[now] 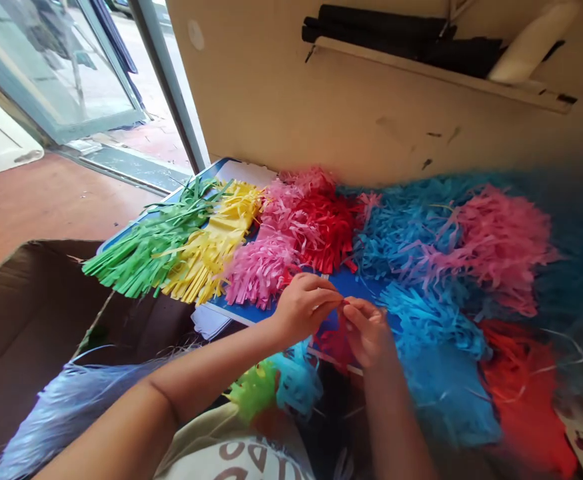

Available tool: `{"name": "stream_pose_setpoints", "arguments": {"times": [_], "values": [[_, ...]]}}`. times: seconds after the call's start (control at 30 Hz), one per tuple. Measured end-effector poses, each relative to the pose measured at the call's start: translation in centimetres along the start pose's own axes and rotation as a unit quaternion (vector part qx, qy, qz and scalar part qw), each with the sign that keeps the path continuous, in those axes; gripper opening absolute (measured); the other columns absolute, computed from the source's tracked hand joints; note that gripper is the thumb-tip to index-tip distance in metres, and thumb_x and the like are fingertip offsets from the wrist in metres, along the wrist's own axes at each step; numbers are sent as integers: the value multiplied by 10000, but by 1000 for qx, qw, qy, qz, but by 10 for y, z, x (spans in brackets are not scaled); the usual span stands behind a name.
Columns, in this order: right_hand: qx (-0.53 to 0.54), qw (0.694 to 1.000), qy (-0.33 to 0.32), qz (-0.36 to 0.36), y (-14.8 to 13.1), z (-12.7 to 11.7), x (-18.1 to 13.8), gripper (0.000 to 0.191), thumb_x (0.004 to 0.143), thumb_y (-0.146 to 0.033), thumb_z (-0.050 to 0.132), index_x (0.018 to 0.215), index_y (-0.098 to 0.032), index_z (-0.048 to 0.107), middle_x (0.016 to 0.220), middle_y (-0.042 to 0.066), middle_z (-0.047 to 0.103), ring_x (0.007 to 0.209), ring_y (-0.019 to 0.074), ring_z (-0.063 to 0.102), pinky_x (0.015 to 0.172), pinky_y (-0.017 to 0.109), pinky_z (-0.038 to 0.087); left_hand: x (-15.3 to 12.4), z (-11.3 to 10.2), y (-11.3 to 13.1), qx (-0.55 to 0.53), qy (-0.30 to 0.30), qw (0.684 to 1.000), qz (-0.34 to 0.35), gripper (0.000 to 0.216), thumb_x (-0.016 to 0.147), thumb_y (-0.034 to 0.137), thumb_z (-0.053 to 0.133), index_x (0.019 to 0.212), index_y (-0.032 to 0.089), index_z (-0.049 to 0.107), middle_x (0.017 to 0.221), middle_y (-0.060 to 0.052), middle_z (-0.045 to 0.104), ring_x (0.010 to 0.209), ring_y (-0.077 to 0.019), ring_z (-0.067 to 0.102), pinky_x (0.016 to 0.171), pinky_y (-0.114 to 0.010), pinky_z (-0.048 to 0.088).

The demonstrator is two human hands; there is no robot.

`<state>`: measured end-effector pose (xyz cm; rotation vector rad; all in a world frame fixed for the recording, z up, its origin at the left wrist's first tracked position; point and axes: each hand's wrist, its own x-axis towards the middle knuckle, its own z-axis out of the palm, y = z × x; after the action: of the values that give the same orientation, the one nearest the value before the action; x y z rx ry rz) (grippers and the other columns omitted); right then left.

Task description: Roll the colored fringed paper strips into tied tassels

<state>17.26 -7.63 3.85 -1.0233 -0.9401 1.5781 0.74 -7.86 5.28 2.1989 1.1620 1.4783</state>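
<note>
My left hand [304, 307] and my right hand [370, 330] meet over the front edge of a blue table [361, 283]. Their fingertips pinch the top of a piece of red fringed paper [334, 343], which hangs below them and is partly hidden. Just beyond my hands lie bunches of pink fringed paper [261, 270] and red fringed paper [326, 230]. Close to my right hand is a heap of blue fringed paper [426, 313]. Light blue fringe [299, 380] and lime green fringe [254, 390] hang near my lap.
Yellow [216, 247] and green fringed paper [156, 247] lie at the table's left end. More pink [504, 240] and red paper [526, 400] is on the right. An open cardboard box [16, 327] stands at left, beside pale blue strands [76, 407]. A wall shelf [441, 72] is above.
</note>
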Motion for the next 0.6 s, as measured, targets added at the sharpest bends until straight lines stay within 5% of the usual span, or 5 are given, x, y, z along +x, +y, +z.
{"name": "stream_pose_setpoints", "arguments": {"times": [0.13,0.43,0.53,0.57,0.6], "values": [[35,998,41,-25,8,11,-9,332,589,-393,887,728,-227,635,685,-44,614,517,80,527,480,206,416,-13,7,13,-102,34,990,-92,203,938,277,579,906,168,747,842,-66,711,747,-125,670,681,-224,533],[22,988,33,-148,11,15,-7,334,637,-416,853,630,-227,577,709,-38,500,605,98,488,525,236,417,-10,2,4,-176,-33,978,-110,185,889,329,666,879,170,761,807,-64,705,715,-130,663,661,-224,535],[-195,960,34,-196,9,-13,17,320,832,-524,649,702,-235,612,771,2,583,654,136,541,578,283,453,-6,-1,-4,-222,-50,963,-148,205,905,345,639,852,165,723,830,-66,712,740,-137,667,683,-235,541],[-315,925,52,-205,5,-28,30,339,900,-517,543,748,-230,640,809,27,624,666,149,558,596,300,462,-5,-2,-8,-243,-45,952,-180,216,913,362,620,863,166,695,841,-66,712,746,-142,667,679,-241,541],[-464,856,94,-208,1,-44,45,357,943,-485,461,816,-228,673,835,41,657,673,159,573,622,314,472,-4,-3,-11,-271,-33,936,-221,224,920,381,600,878,169,658,831,-57,705,723,-137,659,654,-239,534]]}}
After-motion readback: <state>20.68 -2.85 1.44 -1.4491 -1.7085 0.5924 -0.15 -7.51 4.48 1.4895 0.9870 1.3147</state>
